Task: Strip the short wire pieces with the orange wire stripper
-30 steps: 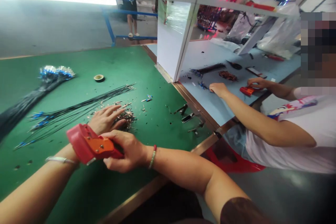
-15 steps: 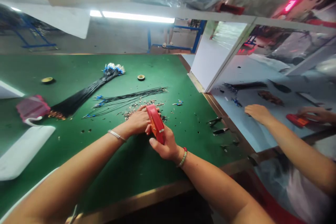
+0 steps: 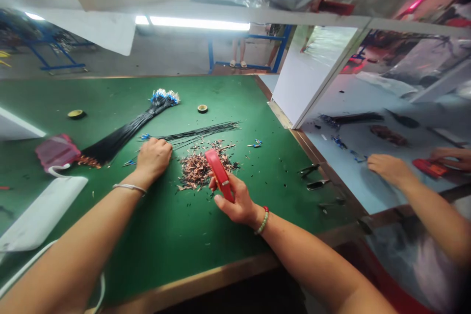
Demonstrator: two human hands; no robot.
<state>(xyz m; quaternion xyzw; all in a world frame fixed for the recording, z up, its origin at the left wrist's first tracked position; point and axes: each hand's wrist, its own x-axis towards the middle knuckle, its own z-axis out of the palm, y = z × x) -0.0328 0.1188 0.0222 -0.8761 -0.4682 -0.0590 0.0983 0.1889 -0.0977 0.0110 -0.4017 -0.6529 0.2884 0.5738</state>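
Note:
My right hand [image 3: 232, 199] is shut on a red hand tool [image 3: 220, 175], possibly a crimper, held just over the edge of a heap of copper-coloured wire scraps or terminals [image 3: 200, 169]. My left hand [image 3: 154, 159] lies curled at the ends of thin black wires with blue terminals [image 3: 195, 133], left of the heap. Its fingers hide what is beneath them, and I cannot tell whether it grips any wire. A thicker bundle of black wires with blue ends [image 3: 128, 126] lies further left on the green bench mat [image 3: 154, 240].
Two tape rolls [image 3: 202, 108] and a pink pouch [image 3: 57, 152] lie on the mat, with metal pliers [image 3: 309, 170] near its right edge. A white partition [image 3: 312, 76] stands beyond. At a pale blue bench, a co-worker's hands [image 3: 386, 167] work beside a red tool [image 3: 430, 168].
My left hand has moved left off the heap to the wire ends, uncovering more of the heap. My right hand and its red tool have shifted slightly down and right.

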